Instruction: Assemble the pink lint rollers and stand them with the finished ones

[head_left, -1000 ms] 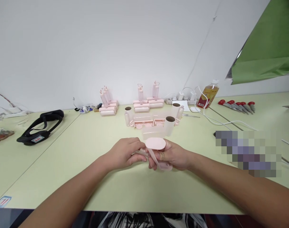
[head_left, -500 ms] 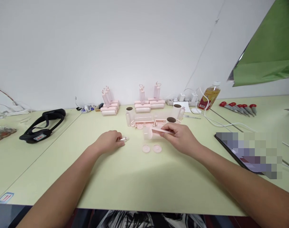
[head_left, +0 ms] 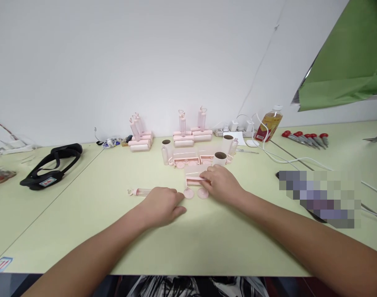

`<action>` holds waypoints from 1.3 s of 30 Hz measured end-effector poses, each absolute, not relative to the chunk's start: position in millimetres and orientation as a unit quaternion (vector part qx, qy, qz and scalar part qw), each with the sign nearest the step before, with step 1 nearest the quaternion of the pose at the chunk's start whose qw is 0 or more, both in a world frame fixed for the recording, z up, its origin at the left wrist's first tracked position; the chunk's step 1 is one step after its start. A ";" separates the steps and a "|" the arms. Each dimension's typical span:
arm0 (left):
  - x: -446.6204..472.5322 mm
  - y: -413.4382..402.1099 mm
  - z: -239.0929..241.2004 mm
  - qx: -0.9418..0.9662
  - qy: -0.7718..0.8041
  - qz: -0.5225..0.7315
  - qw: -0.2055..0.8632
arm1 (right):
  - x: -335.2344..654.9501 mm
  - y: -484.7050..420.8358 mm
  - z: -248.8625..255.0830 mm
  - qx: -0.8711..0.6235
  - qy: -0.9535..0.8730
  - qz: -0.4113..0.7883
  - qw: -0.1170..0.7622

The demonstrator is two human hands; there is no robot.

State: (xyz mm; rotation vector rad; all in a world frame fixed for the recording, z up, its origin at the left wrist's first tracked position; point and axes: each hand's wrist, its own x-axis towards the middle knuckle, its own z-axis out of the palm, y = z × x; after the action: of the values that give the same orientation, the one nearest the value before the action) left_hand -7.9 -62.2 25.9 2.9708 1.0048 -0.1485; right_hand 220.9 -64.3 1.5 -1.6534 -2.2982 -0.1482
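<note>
tabletop: pink case, bottle holding liquid

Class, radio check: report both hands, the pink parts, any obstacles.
Left hand near left pink disc, contact unclear. Right hand touching pink holder. Pink tube lying beside left hand. Standing roll close behind right hand, possibly obstructing.

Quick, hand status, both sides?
Left hand: partly open, index fingertip at the left pink disc; contact unclear.
Right hand: fingers at the pink plastic housing's right end; whether gripping cannot be told.
</note>
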 end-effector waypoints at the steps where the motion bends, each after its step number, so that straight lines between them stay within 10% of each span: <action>1: -6.7 -65.2 24.4 0.949 0.312 -0.056 0.001 | 219.9 -63.9 1.0 -0.576 -0.803 -0.051 0.143; 39: 7.9 -62.7 9.8 0.936 0.342 -0.065 0.049 | 223.7 -76.8 14.7 -0.566 -0.825 -0.010 -0.007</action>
State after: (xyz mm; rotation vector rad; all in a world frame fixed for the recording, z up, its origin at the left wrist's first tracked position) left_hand 7.9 -62.7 9.8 2.8532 1.0428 -0.1978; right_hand 223.7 -76.8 14.7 -1.7847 -2.6022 -0.0322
